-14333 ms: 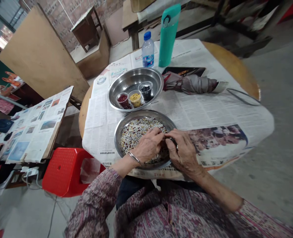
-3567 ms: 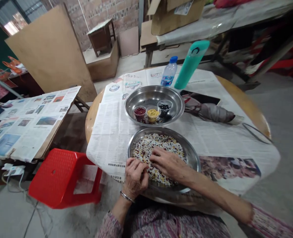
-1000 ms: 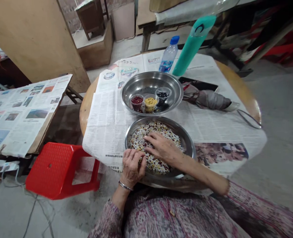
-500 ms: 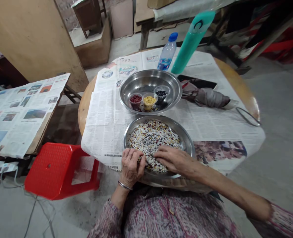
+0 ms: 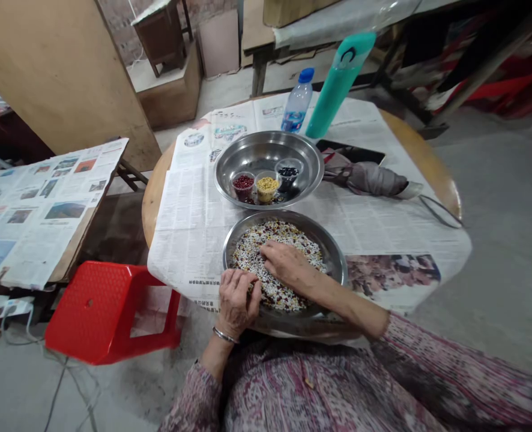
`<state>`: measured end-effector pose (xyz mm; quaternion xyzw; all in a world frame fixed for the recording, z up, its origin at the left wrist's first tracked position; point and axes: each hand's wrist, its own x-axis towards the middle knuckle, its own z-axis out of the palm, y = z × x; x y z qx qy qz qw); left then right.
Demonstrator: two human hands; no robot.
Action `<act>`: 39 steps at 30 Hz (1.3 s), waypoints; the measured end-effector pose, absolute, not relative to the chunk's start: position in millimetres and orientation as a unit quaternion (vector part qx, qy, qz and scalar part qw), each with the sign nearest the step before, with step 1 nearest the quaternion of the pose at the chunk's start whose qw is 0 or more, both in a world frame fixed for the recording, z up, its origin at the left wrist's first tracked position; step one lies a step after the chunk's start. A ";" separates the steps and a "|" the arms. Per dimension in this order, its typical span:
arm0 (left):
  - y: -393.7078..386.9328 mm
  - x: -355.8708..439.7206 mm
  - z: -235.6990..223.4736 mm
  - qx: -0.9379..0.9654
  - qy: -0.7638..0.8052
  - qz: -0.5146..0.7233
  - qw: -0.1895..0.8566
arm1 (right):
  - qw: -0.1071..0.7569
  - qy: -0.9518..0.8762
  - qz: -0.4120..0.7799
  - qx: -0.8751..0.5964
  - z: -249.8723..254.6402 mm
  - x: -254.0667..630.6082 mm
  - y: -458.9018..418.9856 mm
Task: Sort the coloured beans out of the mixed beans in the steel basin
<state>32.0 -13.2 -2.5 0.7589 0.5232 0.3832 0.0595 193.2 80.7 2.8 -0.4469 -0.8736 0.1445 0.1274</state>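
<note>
One steel basin (image 5: 335, 255) holds the mixed grains (image 5: 251, 241); our right hand (image 5: 288, 267) has half-curled fingers on them near the middle, our left hand (image 5: 238, 298) curls at the near-left rim. We can't tell if either pinches any.

Near the round table's (image 5: 441, 171) far edge, a blue-capped bottle (image 5: 296, 103) stands beside a teal flask (image 5: 338, 87). A grey folded umbrella (image 5: 374, 178) points its strap toward the right edge. A red stool (image 5: 90, 303) sits on the floor (image 5: 131, 384) off the left edge.
</note>
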 end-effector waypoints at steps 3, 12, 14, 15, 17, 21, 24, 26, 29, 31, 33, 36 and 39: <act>-13.4 32.1 -2.6 0.760 0.524 0.380 0.059 | 0.141 -0.851 0.189 -0.470 9.1 195.8 90.4; -16.9 30.0 -9.7 0.712 0.526 0.459 0.078 | 0.193 -0.874 0.324 -0.307 5.4 195.1 26.7; -17.1 29.8 -10.8 0.701 0.530 0.471 0.082 | 0.179 -0.903 0.281 -0.272 2.9 189.6 23.6; -17.1 29.9 -10.9 0.700 0.530 0.472 0.083 | 0.173 -0.915 0.255 -0.261 2.5 187.0 27.0; -16.9 30.3 -10.5 0.703 0.529 0.469 0.085 | 0.171 -0.931 0.207 -0.247 3.2 183.4 41.2; -16.6 30.3 -9.8 0.711 0.523 0.463 0.082 | 0.185 -0.938 0.120 -0.266 6.9 188.4 78.3; -16.6 29.8 -9.8 0.715 0.522 0.457 0.079 | 0.167 -0.926 0.098 -0.325 7.2 206.0 94.0; -16.6 29.6 -9.7 0.717 0.524 0.453 0.079 | 0.151 -0.915 0.121 -0.355 6.2 221.3 94.2; -16.6 29.6 -9.3 0.718 0.525 0.450 0.083 | 0.156 -0.899 0.188 -0.365 6.0 240.0 79.4; -16.5 29.6 -9.0 0.718 0.524 0.450 0.086 | 0.170 -0.893 0.237 -0.342 8.1 244.8 63.1; -16.3 29.7 -8.7 0.718 0.523 0.451 0.085 | 0.163 -0.901 0.268 -0.301 11.1 243.1 47.4; -15.8 29.9 -7.9 0.721 0.523 0.448 0.080 | 0.111 -0.928 0.254 -0.249 11.9 234.7 36.9; -15.5 30.3 -7.1 0.721 0.522 0.449 0.075 | 0.101 -0.940 0.189 -0.267 5.8 229.7 49.8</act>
